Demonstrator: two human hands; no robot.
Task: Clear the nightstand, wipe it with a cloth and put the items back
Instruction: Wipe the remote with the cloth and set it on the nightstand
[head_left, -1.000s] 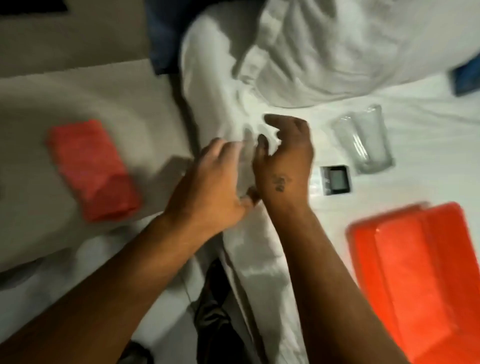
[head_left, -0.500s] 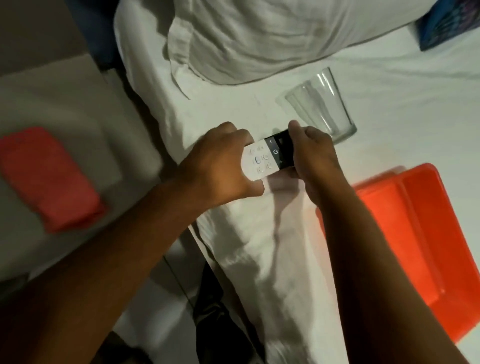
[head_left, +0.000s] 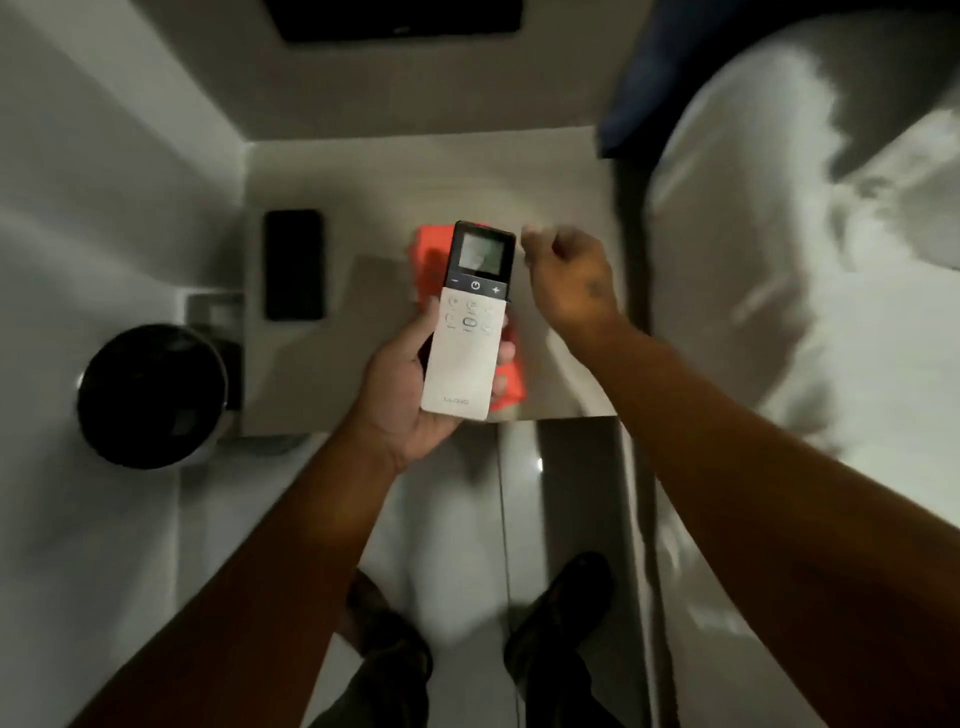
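I hold the remote in my left hand. My grip wraps around its lower half, thumb on the left edge and fingertips peeking out on the right edge. The remote stands up almost straight, screen end away from me, buttons facing up at me. My left arm reaches forward from the bottom of the view.

The remote floats above the desk, not touching it. Right under it lies the red cloth, flat on the desk. I can only see bits of the cloth around the remote.

My right hand is just beside the remote's screen, on its right side. It holds nothing. The fingers are curled in loosely, knuckles up, and the hand looks a little blurry. My right arm comes in from the lower right at a slant.

A black phone lies flat on the left part of the desk. A round black bin stands on the floor to the left. The bed with white sheets is on the right. My two shoes are on the floor below.
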